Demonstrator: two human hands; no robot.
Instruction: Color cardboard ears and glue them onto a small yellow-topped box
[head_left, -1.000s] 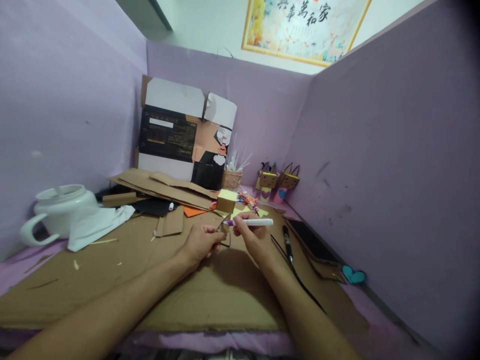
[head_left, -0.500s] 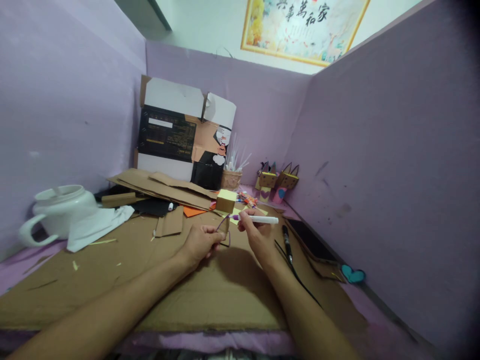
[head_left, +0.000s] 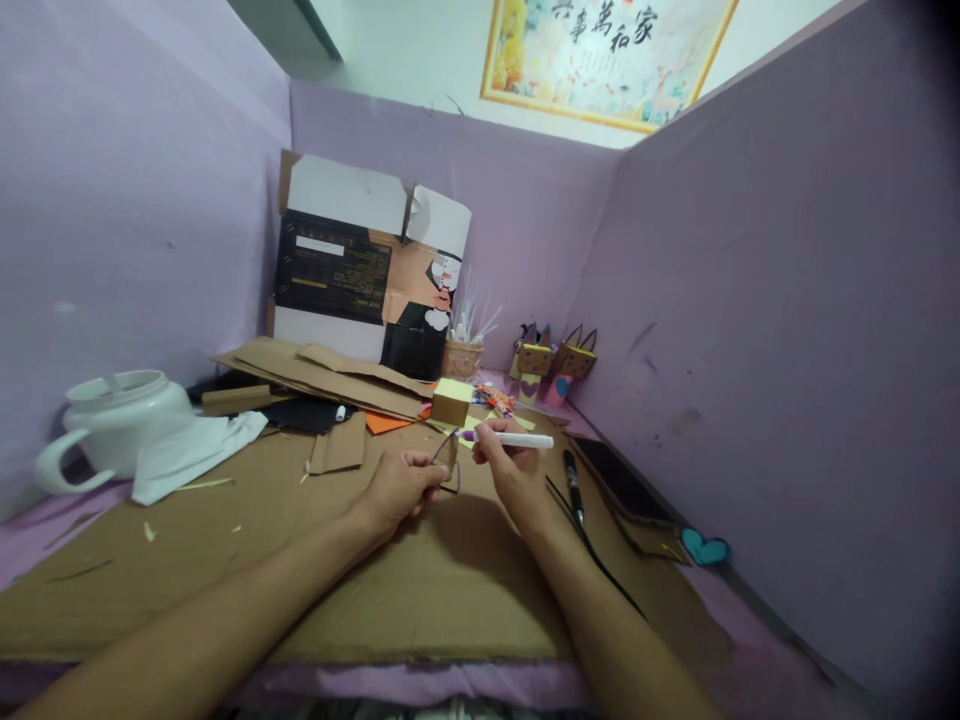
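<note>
White marker (head_left: 517,439) moved right and far over 1 second. I see the left hand (head_left: 405,490) pinching the purple-edged cardboard piece (head_left: 451,456) near centre; the right hand (head_left: 508,465) holds the marker at its far end, where colouring has probably reached.

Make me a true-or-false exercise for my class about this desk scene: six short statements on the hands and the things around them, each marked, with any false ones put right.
1. The right hand holds a marker. True.
2. The marker's barrel is black. False: it is white.
3. The left hand grips a brown card piece. True.
4. The phone lies to the right of the black pen. True.
5. The black pen is in the left hand. False: it lies on the cardboard.
6. The phone lies to the left of both hands. False: it lies to the right of both.
</note>
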